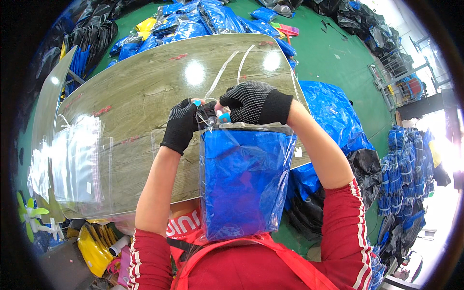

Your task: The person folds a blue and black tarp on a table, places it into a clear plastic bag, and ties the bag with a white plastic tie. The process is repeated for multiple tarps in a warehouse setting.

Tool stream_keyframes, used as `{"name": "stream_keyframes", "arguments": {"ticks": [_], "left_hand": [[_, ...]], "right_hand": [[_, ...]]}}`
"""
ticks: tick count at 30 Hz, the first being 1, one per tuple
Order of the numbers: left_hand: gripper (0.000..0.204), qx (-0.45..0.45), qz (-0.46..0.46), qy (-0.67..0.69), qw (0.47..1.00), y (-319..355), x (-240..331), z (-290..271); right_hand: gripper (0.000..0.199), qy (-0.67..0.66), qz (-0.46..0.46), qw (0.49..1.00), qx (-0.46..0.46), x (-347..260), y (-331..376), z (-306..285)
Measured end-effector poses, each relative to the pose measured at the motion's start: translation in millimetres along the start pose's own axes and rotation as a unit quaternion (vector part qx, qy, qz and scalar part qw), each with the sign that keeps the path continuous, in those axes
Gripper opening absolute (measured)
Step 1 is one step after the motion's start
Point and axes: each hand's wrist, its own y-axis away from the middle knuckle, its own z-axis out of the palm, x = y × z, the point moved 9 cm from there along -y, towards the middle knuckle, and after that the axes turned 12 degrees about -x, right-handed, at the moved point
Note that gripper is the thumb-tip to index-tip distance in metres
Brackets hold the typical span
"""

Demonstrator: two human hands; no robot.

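Observation:
A clear plastic bag [286, 164] with folded blue sheeting [241, 174] inside stands between my forearms, leaning over the table's near edge. At its top, my left hand [181, 124] is closed, its fingers pinching by the bag's gathered black and clear end. Across from it my right hand [253, 104] is also closed, thumb and fingers pressed together; what they pinch is hidden. A thin white cord [211, 99] loops between the fingertips. Both hands wear black dotted gloves with bare fingertips and blue bands on some fingers.
On the wood-patterned table [145, 111] lie a stack of clear bags [77, 159] at left and loose white cords [222, 72] beyond my hands. Blue packages [188, 26] pile behind it. Blue sheeting [333, 111] lies right, near hanging blue bundles [398, 169]. Yellow material [94, 246] sits lower left.

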Motion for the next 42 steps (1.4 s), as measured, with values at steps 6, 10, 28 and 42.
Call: {"name": "stream_keyframes", "arguments": {"ticks": [6, 10, 28, 42], "left_hand": [[0.028, 0.014, -0.012, -0.005, 1.000, 1.4, -4.4, -4.0], [0.027, 0.006, -0.006, -0.024, 1.000, -1.8, -4.8, -4.7], [0.026, 0.025, -0.010, -0.015, 1.000, -2.2, -9.7, -11.3], [0.022, 0.007, 0.001, 0.031, 0.999, -3.8, -13.8, -13.4]], "right_hand": [[0.024, -0.131, 0.038, 0.985, 0.110, 23.9, 11.9, -20.3], [0.020, -0.117, 0.045, 0.966, 0.226, 28.8, 43.0, -35.4], [0.031, -0.193, 0.136, 0.943, 0.234, 59.5, 56.5, -31.9], [0.009, -0.075, 0.315, 0.824, 0.464, 112.1, 199.2, -8.1]]}}
